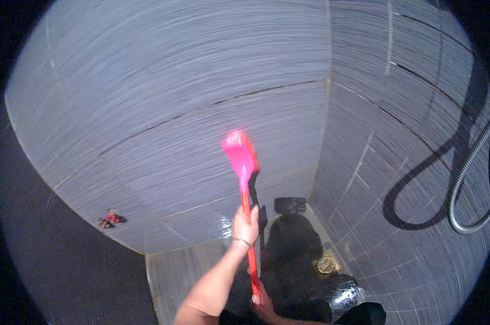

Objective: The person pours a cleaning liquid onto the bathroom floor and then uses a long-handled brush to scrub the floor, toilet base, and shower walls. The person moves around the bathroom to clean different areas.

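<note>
A long-handled scrub brush (238,151) with a bright pink-red head and red handle is up against the grey tiled wall (163,157), its bristle side turned to the wall. My left hand (246,226) is wrapped round the middle of the handle, a thin band at its wrist. Lower down, my right hand (262,304) grips the handle's end, partly in shadow. Whether the bristles press on the tiles is hard to tell, as the head is a little blurred.
To the right, a metal shower hose (462,195) hangs in a loop by the side wall (375,135). A brass-coloured floor drain (326,264) lies near the corner on the wet floor. Small red and dark valve fittings (110,219) stick out of the wall at lower left.
</note>
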`<state>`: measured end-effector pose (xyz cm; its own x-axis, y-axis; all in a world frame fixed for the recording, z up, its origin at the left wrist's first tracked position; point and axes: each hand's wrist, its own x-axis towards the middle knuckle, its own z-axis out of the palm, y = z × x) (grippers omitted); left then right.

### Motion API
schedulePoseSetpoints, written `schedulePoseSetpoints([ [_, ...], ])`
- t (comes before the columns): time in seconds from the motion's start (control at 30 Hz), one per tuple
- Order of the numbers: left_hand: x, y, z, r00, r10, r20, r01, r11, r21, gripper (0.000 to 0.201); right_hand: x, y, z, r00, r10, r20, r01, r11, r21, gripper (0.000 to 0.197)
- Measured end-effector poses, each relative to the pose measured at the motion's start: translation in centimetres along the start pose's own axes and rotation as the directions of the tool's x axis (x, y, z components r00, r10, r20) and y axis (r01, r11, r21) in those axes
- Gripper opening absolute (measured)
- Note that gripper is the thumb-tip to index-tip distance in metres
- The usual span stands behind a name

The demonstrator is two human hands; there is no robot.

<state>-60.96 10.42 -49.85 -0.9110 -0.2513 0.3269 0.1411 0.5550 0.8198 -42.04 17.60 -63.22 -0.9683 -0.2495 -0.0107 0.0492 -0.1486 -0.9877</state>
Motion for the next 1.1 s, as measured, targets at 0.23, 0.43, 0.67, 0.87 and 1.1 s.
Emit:
schedulePoseSetpoints([
  [0.23,-0.2,0.9,0.7,0.864,-0.107,0.492,0.191,0.974,-0.124,0.044,6.0,-9.4,-2.8,0.989,0.059,-0.133,-0.035,0.984,0.177,0.027],
  [0.43,-9.2,-2.8,-3.6,0.408,-0.096,0.908,0.713,0.655,-0.251,0.077,12.8,-18.4,-5.6,0.975,-0.202,-0.092,0.222,0.866,0.447,0.036],
  [0.67,-9.1,-1.5,-5.5,0.734,-0.208,0.646,0.518,0.787,-0.335,0.033,20.5,-25.2,-5.1,0.851,-0.301,-0.429,0.462,0.818,0.343,0.042],
  [0.87,-16.6,-8.1,-14.5,0.828,-0.373,0.418,0.527,0.772,-0.355,0.033,21.4,-19.5,6.8,0.807,-0.505,-0.305,0.551,0.830,0.083,0.046],
  [1.1,-10.0,-2.1,-12.6,0.816,-0.417,0.399,0.499,0.858,-0.124,0.033,23.4,-26.5,0.3,0.986,0.161,-0.053,-0.062,0.630,0.774,0.057],
])
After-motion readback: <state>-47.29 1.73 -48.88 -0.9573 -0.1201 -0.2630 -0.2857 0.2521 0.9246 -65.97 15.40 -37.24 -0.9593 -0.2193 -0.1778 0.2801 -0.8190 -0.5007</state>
